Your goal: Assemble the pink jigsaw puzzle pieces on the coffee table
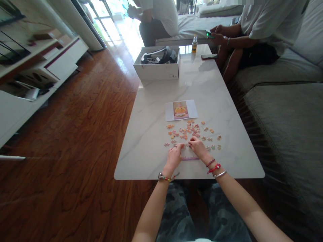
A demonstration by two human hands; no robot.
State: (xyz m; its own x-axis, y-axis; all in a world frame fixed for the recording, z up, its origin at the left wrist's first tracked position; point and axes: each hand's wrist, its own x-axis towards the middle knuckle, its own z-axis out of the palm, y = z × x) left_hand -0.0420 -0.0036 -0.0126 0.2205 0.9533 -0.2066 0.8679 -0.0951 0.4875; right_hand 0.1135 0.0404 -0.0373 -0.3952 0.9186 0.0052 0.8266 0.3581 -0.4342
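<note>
Over the near part of the table, my left hand has its fingers closed at the upper left edge of a partly joined jigsaw puzzle. The joined section is pale, with a purple strip along its near edge. My right hand pinches at the same upper edge, a little to the right; a puzzle piece seems to be in its fingertips, mostly hidden by them. Loose jigsaw pieces, orange, pink and pale, lie scattered just beyond both hands. Behind them rests a printed reference picture of a yellow figure.
A white box holding a headset stands at the table's far left. Beyond are a small bottle and a phone. Two other people sit at the far end, one holding a lit device. A grey sofa flanks the right.
</note>
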